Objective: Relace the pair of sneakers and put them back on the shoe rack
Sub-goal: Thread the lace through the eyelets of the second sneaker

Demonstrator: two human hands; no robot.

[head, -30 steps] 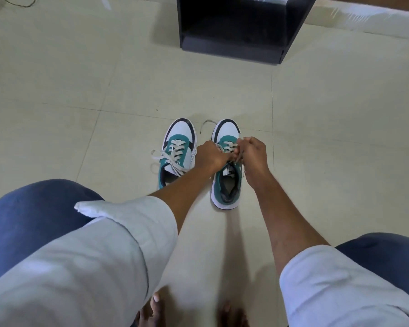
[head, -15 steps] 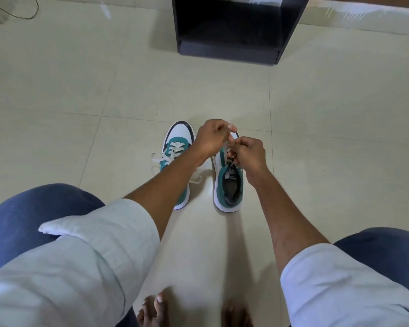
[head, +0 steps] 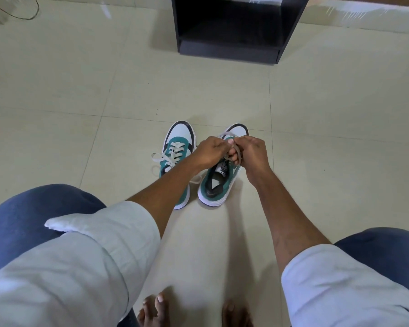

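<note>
Shoe rack top cropped (frame edge); right sneaker's eyelets behind hands.

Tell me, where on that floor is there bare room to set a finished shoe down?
Bare tiles stretch between the two sneakers and the black shoe rack, and widely to the right of the right sneaker. It is crowded where the left hand and right hand work the lace, and beside the left sneaker.

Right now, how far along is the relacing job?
Done: the left sneaker looks laced, its lace ends loose on the floor. In hand: the left hand and right hand grip the lace over the right sneaker. Left: finish it, then move both to the black shoe rack.
</note>
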